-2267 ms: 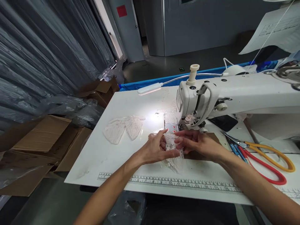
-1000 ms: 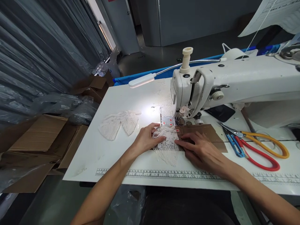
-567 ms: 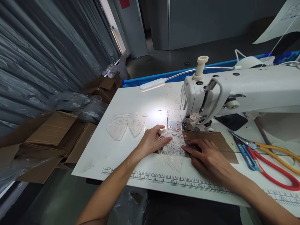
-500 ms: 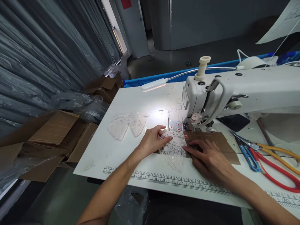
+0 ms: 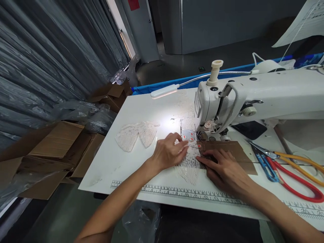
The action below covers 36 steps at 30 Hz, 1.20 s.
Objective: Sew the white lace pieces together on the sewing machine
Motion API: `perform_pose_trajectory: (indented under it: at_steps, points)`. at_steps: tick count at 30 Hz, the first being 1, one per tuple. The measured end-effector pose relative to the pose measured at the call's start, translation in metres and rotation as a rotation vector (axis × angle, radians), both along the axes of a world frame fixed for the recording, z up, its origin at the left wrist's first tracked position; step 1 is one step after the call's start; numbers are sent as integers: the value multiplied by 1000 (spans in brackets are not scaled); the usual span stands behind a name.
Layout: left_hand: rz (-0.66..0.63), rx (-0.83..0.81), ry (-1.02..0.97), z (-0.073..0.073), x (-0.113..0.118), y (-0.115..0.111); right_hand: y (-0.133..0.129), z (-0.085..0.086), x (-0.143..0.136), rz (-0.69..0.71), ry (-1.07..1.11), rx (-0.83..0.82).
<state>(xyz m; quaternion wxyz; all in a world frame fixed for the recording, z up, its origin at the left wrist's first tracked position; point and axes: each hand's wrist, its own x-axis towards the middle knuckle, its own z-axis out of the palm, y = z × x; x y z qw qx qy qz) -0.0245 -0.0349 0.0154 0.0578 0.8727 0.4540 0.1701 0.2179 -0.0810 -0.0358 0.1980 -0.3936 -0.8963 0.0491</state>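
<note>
One white lace piece (image 5: 189, 170) lies partly on brown card (image 5: 236, 150), before the sewing machine (image 5: 255, 98). Our left grip (image 5: 167, 153) covers its top; we can't quite tell if it pinches. Our right grip (image 5: 225, 168), fingers apart, touches its side. Scissors (image 5: 272, 154) lie rightward on the surface (image 5: 101, 168).
</note>
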Motion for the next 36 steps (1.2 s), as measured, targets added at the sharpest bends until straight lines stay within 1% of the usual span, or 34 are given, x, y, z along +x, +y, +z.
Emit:
perform_pose_trajectory:
  at_steps: [2, 3, 4, 6, 9, 14, 18, 21, 23, 26, 31, 36]
  points:
    - [-296, 41, 98, 1, 7, 5, 1, 1, 0, 2, -10, 6]
    - [-407, 42, 132, 1, 10, 8, 1, 1, 0, -1, -14, 9]
    - [-477, 39, 159, 0, 12, 11, 1, 2, 0, -5, -17, 12]
    - [-524, 25, 200, -1, 15, 18, 2, 2, 0, -12, -21, 14]
    - [-523, 12, 226, -7, 15, 23, 2, 2, 0, -10, -23, 10]
    - [-479, 19, 211, -14, 13, 17, 1, 1, 0, -9, -42, 11]
    - [-440, 52, 267, -11, 18, 18, 6, 7, -2, -21, -79, 6]
    - [-407, 77, 321, -8, 22, 26, 15, 12, -2, -33, -79, -6]
    - [-386, 79, 337, -6, 24, 31, 22, 13, -1, -22, -62, -6]
    - [-374, 82, 340, -6, 23, 35, 26, 9, 0, -20, -36, 13]
    - [-370, 114, 344, -9, 21, 34, 24, 0, 1, -57, -28, 23]
    - [-385, 145, 325, -11, 19, 36, 26, -3, 3, -37, -17, 15]
